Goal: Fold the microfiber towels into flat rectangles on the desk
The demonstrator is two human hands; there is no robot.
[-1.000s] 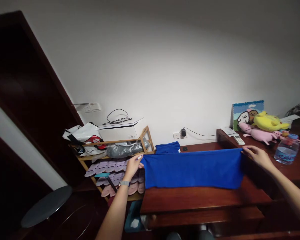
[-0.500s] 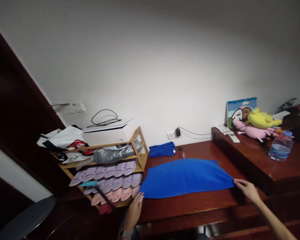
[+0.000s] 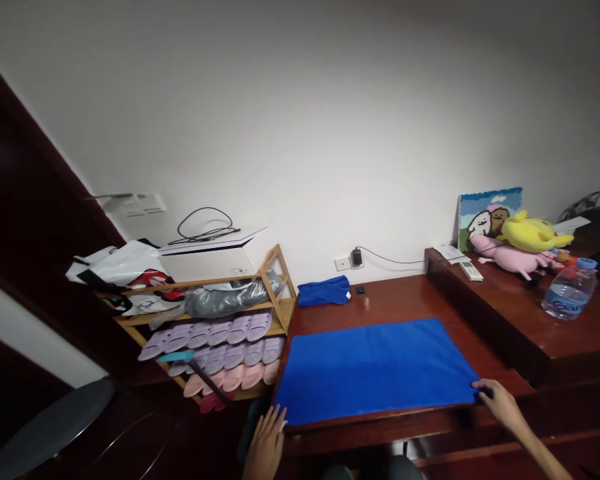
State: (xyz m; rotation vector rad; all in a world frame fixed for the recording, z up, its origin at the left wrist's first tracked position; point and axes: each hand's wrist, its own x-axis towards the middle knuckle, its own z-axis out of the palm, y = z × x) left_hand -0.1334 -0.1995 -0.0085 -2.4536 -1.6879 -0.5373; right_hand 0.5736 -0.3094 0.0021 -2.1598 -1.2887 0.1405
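Note:
A blue towel [image 3: 375, 368] lies spread flat on the dark red wooden desk [image 3: 405, 300]. My left hand [image 3: 267, 440] is at the towel's near left corner, by the desk's front edge, fingers pinched on the cloth. My right hand [image 3: 497, 400] pinches the near right corner. A second blue towel [image 3: 324, 291], folded, rests at the back of the desk near the wall.
A wooden rack [image 3: 215, 327] of pink and purple slippers stands left of the desk with a white box [image 3: 207, 260] on top. A raised shelf on the right carries a water bottle [image 3: 567, 293], plush toys [image 3: 523, 247] and a remote [image 3: 470, 269]. A round stool [image 3: 50, 427] sits at lower left.
The towel, held up stretched between both hands a second ago, has been lowered and laid flat on the desk. Both hands came toward the front edge with its corners.

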